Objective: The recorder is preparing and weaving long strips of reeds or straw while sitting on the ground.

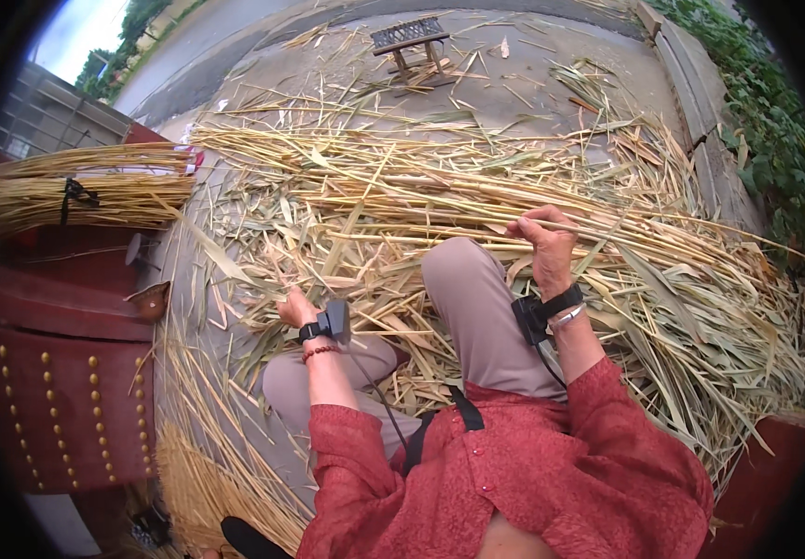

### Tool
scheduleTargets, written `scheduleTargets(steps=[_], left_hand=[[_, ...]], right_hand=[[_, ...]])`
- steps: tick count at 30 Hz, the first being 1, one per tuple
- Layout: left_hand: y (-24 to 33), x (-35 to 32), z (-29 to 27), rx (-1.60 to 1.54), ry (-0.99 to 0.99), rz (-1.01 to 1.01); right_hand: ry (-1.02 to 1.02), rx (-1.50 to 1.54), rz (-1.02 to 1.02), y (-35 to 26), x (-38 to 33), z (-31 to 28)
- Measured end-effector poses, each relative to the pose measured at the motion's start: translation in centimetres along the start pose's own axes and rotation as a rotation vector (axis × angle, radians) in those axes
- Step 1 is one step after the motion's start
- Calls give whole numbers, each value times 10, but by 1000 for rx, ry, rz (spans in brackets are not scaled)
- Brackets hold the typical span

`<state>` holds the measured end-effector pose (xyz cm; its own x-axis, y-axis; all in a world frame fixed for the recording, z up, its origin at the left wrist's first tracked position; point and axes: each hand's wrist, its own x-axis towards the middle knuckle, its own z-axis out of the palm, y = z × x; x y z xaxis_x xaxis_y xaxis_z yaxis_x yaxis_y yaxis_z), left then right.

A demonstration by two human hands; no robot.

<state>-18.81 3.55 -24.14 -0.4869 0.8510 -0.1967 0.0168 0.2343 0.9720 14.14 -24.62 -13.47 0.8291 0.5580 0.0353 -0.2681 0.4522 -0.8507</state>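
Right hand point(544, 244): fingers closed around a single reed stalk point(607, 226). Left hand point(294, 308): fingers lowered into loose stalks point(402, 200), grip not discernible. One tied bundle point(81, 193) lies finished beyond the left fingers; most stalks remain unsorted.

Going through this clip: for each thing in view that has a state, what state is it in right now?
Right hand: raised, fist closed in a grip on a thin reed stalk.
Left hand: lowered into the loose reeds; whether it grips any cannot be told.
Loose reeds: untied, spread over the ground.
Reed bundle: tied with a dark band, lying flat on the red furniture.
Small stool: upright, nothing on it.
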Motion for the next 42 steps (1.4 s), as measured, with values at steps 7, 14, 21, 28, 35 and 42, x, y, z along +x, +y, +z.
scheduleTargets(steps=[7,14,21,28,35,42], left_hand=[[5,-44,27,-35,-373,-261],[100,-219,73,32,-833,737],[138,-271,92,258,-1059,1471],[159,-251,97,354,-1015,1512],[172,-235,91,463,-1126,1512],[187,-254,80,310,-1161,1565]], right_hand=[[-68,92,6,-19,-5,35],[-65,-84,-70,-21,-2,17],[-277,-126,-69,-39,-14,46],[-172,-28,-276,-78,-11,-4],[-425,-56,-319,-96,-13,21],[-411,-46,-338,-99,-15,29]])
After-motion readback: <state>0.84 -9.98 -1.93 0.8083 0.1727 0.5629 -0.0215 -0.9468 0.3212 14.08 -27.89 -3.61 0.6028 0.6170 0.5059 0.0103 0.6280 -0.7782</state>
